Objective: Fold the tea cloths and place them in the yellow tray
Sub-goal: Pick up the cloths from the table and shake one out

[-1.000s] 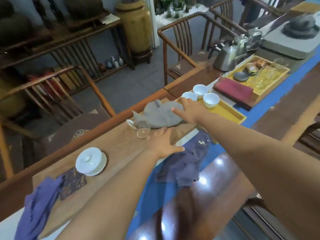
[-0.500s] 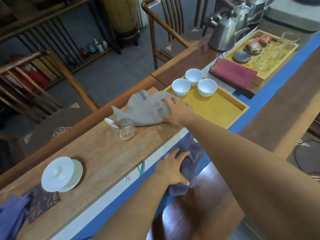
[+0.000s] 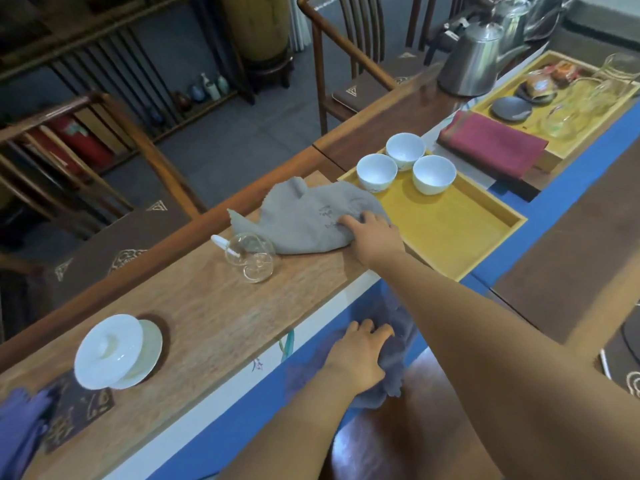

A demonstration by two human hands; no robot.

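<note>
My left hand (image 3: 360,358) is nearest, fingers curled down into a crumpled purple tea cloth (image 3: 391,372) at the near edge of the surface (image 3: 207,317), grasping it; the cloth lies on the blue runner (image 3: 242,410) and bunches out to the right of the hand and under it. Far left near corner: another purple cloth (image 3: 17,434), partly out of view, beside a dark patterned coaster (image 3: 76,420). Just past that, a white lidded gaiwan (image 3: 114,351) on its saucer, well apart from both hands.

Mid surface: a clear glass pitcher (image 3: 249,258) with a white handle, lying just left of the grey tea cloth (image 3: 304,220) and touching its edge. My right hand (image 3: 374,233) lies on the right end of the grey cloth, fingertips curled into the fabric, gripping it. The cloth is rumpled, unfolded, spread over the wooden board, its right edge just at the left rim of the yellow tray (image 3: 498,244), not inside it.

In the tray's far left corner are three white tea cups (image 3: 405,168), close together. Beyond: a folded red cloth (image 3: 491,147), a second yellow tray (image 3: 561,147) with glassware and a dark dish, and a steel kettle (image 3: 474,60). Wooden chairs (image 3: 346,57) behind the surface.
</note>
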